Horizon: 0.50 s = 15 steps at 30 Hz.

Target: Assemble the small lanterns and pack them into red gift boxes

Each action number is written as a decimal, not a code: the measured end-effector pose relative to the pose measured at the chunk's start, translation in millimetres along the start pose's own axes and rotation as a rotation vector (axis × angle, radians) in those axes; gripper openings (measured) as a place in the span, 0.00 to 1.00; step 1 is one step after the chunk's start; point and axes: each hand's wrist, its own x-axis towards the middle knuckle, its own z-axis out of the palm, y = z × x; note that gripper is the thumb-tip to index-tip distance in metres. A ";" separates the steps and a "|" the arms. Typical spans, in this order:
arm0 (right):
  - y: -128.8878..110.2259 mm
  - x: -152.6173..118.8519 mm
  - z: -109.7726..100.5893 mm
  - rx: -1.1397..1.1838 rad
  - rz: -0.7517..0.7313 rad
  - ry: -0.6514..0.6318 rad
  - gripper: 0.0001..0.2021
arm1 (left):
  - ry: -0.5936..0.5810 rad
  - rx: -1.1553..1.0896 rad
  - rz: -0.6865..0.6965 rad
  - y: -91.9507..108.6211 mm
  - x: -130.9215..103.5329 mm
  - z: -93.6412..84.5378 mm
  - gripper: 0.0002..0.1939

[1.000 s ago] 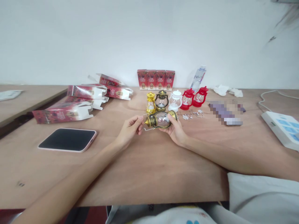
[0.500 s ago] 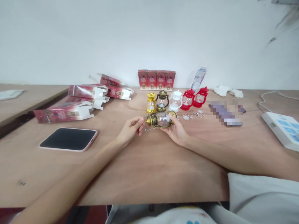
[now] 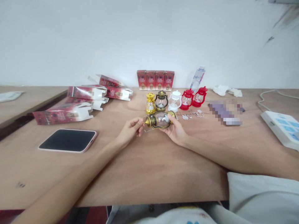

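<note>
A bronze-gold miniature lantern (image 3: 161, 120) lies sideways in the air above the table, its pointed top toward the left. My right hand (image 3: 176, 130) is closed around its base end, thumb on the near upper side. At the top end, my left hand (image 3: 133, 129) is closed in a pinch on a thin wire handle (image 3: 148, 130), whose bent end shows below the lantern's cap. Just behind stand a gold lantern (image 3: 150, 102), a dark bronze lantern (image 3: 161, 101), a white lantern (image 3: 175, 101) and two red lanterns (image 3: 187, 100). More wire handles (image 3: 187, 116) lie to the right.
Red printed boxes (image 3: 155, 80) stand in a row by the wall. Several opened boxes (image 3: 63, 113) lie at left, behind a phone (image 3: 67, 140). At right are a water bottle (image 3: 198, 77), crumpled tissue (image 3: 220, 90), a blurred-out item (image 3: 223, 112) and a white box with a cable (image 3: 281, 127).
Both hands keep their hold on the lantern and wire handle. The whole view has shifted very slightly; nothing else visibly differs.
</note>
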 end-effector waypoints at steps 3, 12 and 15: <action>0.0 0.2 -1.8 -0.030 -0.014 -0.014 0.09 | -0.020 -0.005 -0.031 -1.2 -0.4 -1.5 0.22; 2.5 -3.4 2.4 -0.049 -0.065 0.048 0.14 | 0.144 0.020 -0.058 6.9 3.6 -10.2 0.22; 5.7 -4.2 4.7 -0.084 -0.091 0.085 0.15 | 0.249 0.035 -0.038 19.6 4.7 -18.7 0.20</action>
